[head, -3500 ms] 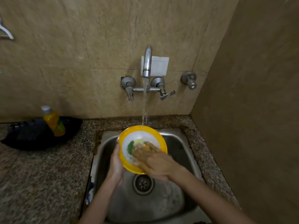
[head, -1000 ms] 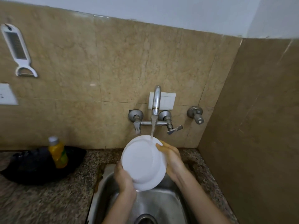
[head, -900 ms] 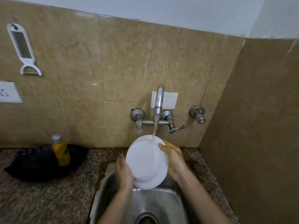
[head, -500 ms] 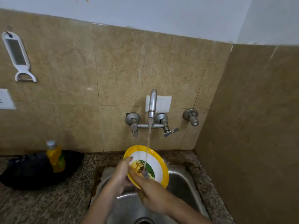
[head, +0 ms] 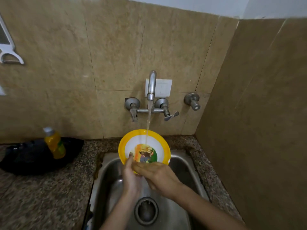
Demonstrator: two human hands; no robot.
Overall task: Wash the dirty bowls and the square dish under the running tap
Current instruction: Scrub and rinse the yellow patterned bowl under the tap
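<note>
1. The bowl (head: 159, 144) sat tilted above the sink (head: 183, 170), under the stream from the tap (head: 152, 83).
2. The left hand (head: 131, 177) had its grip on the near rim; the right hand (head: 160, 175) pressed straight fingers there.
3. This was likely the rinsing step; next, the bowl needed turning.

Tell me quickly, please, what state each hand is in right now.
Left hand: grips the yellow-rimmed bowl at its near rim, thumb inside.
Right hand: open, straight fingers laid across the bowl's near rim.
</note>
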